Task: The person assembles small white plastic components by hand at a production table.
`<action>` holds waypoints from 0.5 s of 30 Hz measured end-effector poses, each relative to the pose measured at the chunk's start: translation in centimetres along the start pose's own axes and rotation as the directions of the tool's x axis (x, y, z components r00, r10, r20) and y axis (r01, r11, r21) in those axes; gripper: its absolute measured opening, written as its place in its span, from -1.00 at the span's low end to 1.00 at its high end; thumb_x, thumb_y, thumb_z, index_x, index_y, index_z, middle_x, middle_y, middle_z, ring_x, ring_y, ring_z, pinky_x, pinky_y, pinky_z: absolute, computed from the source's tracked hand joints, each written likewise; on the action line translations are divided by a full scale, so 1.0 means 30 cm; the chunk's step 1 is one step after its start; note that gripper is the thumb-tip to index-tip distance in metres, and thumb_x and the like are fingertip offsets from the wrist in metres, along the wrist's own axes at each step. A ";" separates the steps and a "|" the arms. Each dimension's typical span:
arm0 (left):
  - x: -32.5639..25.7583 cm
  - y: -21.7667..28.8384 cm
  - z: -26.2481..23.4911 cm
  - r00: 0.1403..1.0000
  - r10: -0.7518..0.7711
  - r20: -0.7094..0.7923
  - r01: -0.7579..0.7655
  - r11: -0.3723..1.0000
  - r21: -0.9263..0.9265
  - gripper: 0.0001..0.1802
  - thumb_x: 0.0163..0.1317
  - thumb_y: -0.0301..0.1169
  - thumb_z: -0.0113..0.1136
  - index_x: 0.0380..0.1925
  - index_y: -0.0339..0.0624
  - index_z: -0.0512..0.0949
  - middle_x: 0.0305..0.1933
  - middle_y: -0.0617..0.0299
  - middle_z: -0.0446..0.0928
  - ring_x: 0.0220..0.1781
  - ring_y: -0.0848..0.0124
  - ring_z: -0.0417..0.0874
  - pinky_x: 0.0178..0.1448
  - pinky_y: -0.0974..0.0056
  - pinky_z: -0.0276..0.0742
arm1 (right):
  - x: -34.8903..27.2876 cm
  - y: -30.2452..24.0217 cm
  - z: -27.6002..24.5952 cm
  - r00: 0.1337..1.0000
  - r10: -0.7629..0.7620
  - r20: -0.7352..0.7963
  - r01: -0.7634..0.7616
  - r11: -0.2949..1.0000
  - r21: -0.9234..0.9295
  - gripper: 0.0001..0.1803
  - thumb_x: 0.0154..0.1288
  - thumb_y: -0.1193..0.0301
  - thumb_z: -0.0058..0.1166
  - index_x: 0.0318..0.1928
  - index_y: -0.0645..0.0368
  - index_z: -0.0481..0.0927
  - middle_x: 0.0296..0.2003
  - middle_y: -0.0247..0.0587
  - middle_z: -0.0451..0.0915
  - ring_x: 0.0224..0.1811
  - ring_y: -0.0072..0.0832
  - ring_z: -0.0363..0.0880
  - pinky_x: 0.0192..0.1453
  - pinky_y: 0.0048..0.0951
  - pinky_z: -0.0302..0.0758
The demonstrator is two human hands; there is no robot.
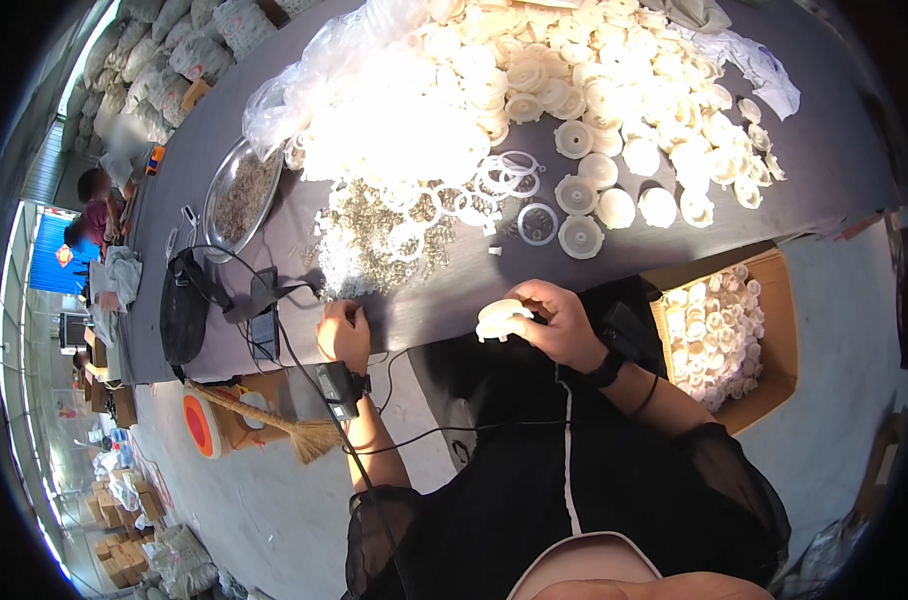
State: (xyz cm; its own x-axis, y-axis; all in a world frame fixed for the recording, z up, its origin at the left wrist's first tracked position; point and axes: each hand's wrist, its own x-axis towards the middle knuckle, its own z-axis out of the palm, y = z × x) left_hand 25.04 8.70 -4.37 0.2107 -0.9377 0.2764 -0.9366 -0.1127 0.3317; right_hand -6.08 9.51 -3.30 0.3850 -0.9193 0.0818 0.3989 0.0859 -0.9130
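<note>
Strong light blazing across the dark tabletop point(824, 150) beyond the right grip point(566, 328), pale floor point(839, 340) spreading out to its right, and far left of it, a blue wall panel point(46, 268) glowing!

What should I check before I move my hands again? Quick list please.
1. Right hand gripping the pale round part: ok.
2. Left hand beside the small shiny pieces: ok.
3. Left fingers holding a piece: cannot tell.
4. Loose white ring lying on the table: ok.
5. Black cable clear of the left forearm: not ok, it crosses it.
</note>
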 end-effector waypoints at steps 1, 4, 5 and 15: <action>-0.002 0.014 -0.004 1.000 0.004 -0.001 -0.004 1.000 -0.001 -0.95 -0.02 -0.49 0.17 -0.50 -0.21 0.54 -0.45 0.17 0.49 -0.45 0.23 0.53 -0.28 0.22 0.42 | -0.004 0.010 -0.004 0.999 -0.033 -0.017 0.031 0.996 -0.087 -0.81 0.13 0.58 0.07 -0.20 0.32 0.47 -0.27 -0.22 0.54 -0.20 -0.56 0.53 -0.07 -0.54 0.45; -0.037 0.070 0.001 0.976 -0.161 -0.146 0.065 0.858 -0.510 -0.95 0.02 -0.55 0.20 -0.47 -0.26 0.55 -0.48 0.25 0.47 -0.51 0.52 0.47 -0.34 0.40 0.40 | 0.007 -0.006 0.006 0.981 -0.194 -0.004 0.180 0.917 -0.356 -0.80 0.05 0.59 0.11 -0.25 0.27 0.50 -0.30 -0.18 0.56 -0.24 -0.46 0.56 -0.12 -0.49 0.46; -0.049 0.117 -0.005 0.987 -0.145 -0.073 0.058 0.734 -0.677 -0.95 0.03 -0.58 0.20 -0.46 -0.27 0.55 -0.44 0.27 0.49 -0.43 0.54 0.47 -0.27 0.42 0.40 | 0.008 -0.015 0.012 0.952 -0.304 0.045 0.282 0.804 -0.523 -0.79 0.00 0.60 0.13 -0.27 0.24 0.52 -0.32 -0.17 0.56 -0.26 -0.40 0.57 -0.15 -0.46 0.47; -0.028 0.419 -0.108 0.837 0.484 0.256 0.104 0.319 -0.942 -0.88 -0.01 -0.65 0.22 -0.42 -0.27 0.59 -0.39 0.21 0.53 -0.33 0.46 0.54 -0.22 0.42 0.44 | 0.054 -0.115 0.021 0.799 -0.501 0.333 0.601 0.650 -0.465 -0.75 -0.09 0.64 0.19 -0.31 0.17 0.57 -0.36 -0.26 0.57 -0.29 -0.34 0.56 -0.20 -0.40 0.48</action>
State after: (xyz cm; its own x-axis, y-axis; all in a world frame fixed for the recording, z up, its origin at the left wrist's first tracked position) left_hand 14.00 9.13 2.49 -0.3489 -0.9233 0.1607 -0.0127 0.1762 0.9843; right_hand -6.32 7.95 0.24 0.3847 -0.6500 0.6554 0.1038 -0.6750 -0.7304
